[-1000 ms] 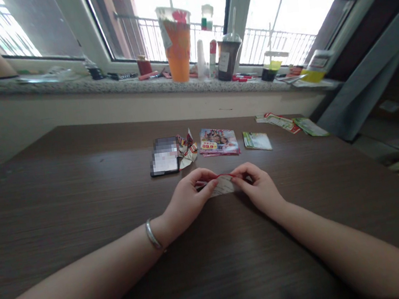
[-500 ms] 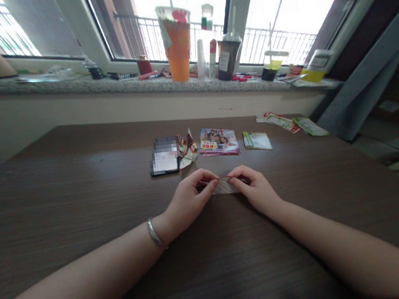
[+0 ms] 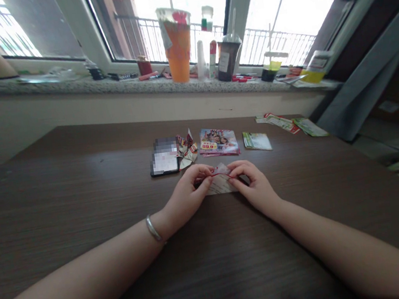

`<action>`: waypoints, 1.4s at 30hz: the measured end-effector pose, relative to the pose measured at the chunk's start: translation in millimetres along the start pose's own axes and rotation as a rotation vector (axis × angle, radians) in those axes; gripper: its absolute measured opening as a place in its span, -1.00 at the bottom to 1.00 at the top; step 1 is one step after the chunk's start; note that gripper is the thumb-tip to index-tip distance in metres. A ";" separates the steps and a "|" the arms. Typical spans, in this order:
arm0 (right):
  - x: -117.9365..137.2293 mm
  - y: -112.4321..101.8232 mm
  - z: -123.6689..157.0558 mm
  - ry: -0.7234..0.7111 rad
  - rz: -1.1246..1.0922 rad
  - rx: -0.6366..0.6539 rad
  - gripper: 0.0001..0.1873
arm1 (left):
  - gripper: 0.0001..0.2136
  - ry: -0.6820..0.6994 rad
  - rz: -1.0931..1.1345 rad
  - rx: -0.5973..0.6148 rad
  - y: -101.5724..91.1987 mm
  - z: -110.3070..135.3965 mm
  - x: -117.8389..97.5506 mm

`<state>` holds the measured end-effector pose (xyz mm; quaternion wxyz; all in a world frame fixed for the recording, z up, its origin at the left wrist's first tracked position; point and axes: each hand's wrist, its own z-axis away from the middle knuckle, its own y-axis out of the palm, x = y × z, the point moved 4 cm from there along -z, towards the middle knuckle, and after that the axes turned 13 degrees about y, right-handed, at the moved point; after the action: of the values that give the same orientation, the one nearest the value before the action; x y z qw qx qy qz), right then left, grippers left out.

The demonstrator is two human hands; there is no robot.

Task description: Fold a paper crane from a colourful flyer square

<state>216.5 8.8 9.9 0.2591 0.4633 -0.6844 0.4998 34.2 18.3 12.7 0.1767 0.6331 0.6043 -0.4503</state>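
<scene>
A small folded piece of printed paper (image 3: 220,183), white with a red edge, lies on the dark wooden table (image 3: 82,196) between my hands. My left hand (image 3: 186,196) pinches its left end with thumb and fingers closed; a silver bangle (image 3: 153,229) circles that wrist. My right hand (image 3: 256,186) pinches the right end the same way. The paper's top edge is raised into a small peak between the fingertips. Part of the paper is hidden under my fingers.
Beyond my hands lie a black phone (image 3: 164,158), a folded paper figure (image 3: 187,152), a stack of colourful leaflets (image 3: 219,142), a green card (image 3: 257,140) and more leaflets (image 3: 290,123). The stone windowsill (image 3: 70,87) holds an orange cup (image 3: 177,44), a dark drink cup (image 3: 228,57) and small bottles.
Both hands have slid a little away from me and closer together, and the paper's top edge has risen into a peak between the fingertips.
</scene>
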 end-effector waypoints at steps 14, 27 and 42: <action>17.0 5.7 10.8 -0.265 0.125 0.419 -0.77 | -0.77 -0.086 -0.164 0.038 -8.3 -3.5 23.1; 15.9 12.6 13.7 -0.236 0.296 0.626 -0.72 | -0.79 -0.187 -0.091 0.027 -13.1 -2.9 31.2; -1.5 5.4 3.0 0.102 0.134 0.257 -0.84 | -0.65 -0.122 0.018 0.067 3.0 1.4 10.7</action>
<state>212.7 7.0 5.2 0.1981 0.4199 -0.6303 0.6222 34.9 23.1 2.6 0.1957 0.6155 0.5712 -0.5065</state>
